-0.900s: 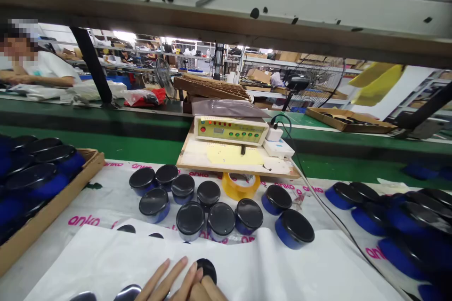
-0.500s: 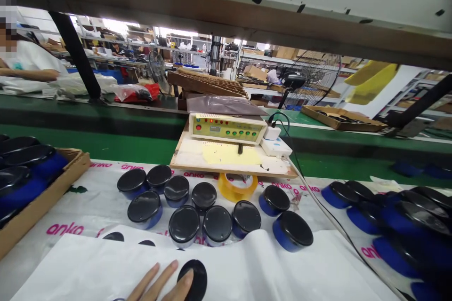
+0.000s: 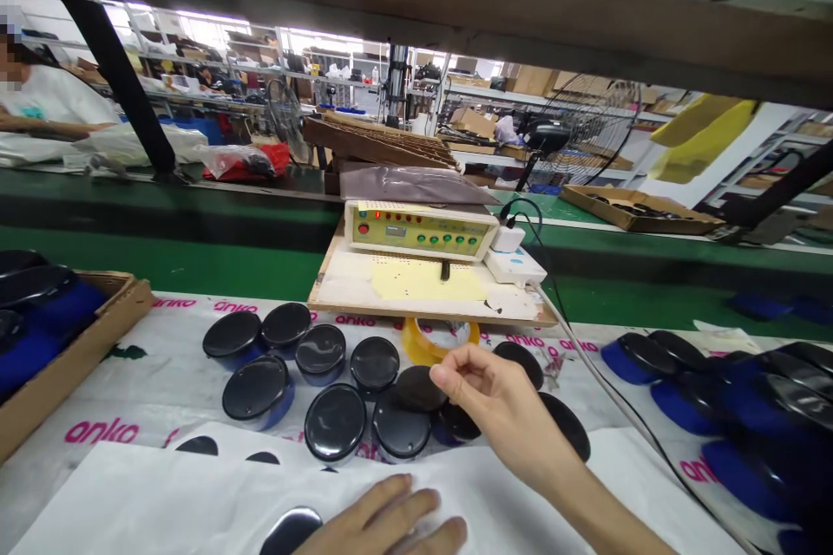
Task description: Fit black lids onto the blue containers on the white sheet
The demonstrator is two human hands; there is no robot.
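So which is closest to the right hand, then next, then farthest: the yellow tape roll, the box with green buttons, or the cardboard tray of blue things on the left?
From the right hand:
1. Yellow tape roll, just behind its fingers.
2. Box with green buttons, farther back on the board.
3. Cardboard tray, far off at the left edge.

The right hand [image 3: 501, 403] pinches a black disc [image 3: 420, 388] above the cluster of dark round containers [image 3: 335, 421] on the counter [image 3: 156, 381]. The left hand [image 3: 390, 525] lies flat on a white sheet [image 3: 162, 503].
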